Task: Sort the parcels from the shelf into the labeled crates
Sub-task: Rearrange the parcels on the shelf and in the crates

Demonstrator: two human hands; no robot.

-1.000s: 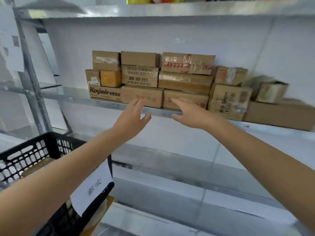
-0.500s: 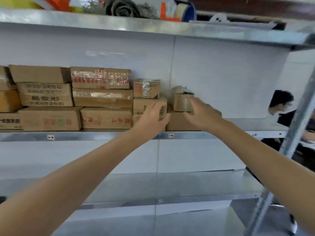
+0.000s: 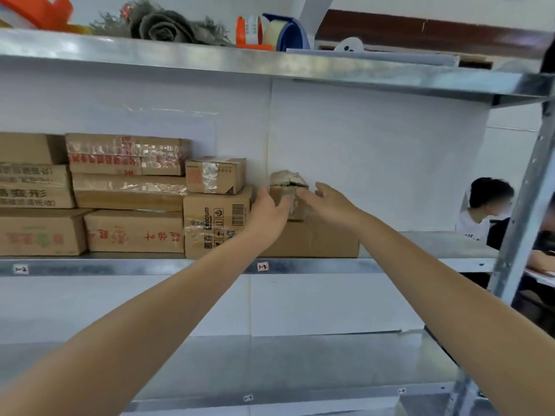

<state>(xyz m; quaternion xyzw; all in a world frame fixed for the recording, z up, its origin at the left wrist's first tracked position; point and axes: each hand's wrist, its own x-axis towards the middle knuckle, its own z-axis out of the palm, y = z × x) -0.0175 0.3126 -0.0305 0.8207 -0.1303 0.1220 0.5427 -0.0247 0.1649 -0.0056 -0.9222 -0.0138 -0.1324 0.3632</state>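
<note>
Landmark: the small parcel, a battered cardboard box with a torn, taped top; every place below is told from it.
Small parcel: it sits on top of a long flat box, close against the white back wall of the shelf.
Left hand: fingers spread and pointing up, palm against the left face of the small parcel; touching it but not closed around it.
Right hand: fingers loosely spread, reaching in from the right; the fingertips lie at the parcel's right front edge, and I cannot tell if they press on it.
Both arms: bare, stretched forward and up from below the small parcel.
Printed box: just left of the small parcel, standing on the shelf, with a barcode and dark lettering; partly behind the left wrist.
Taped box: left of the small parcel, stacked on the printed box.
Stacked parcels: further left, flat cartons in three layers, some with red print and shiny tape.
Shelf tag: below the small parcel on the metal edge, handwritten "1-3".
Upper shelf: above the small parcel; it carries tape rolls and a grey bundle.
Seated person: well to the right, beyond the metal post.
</note>
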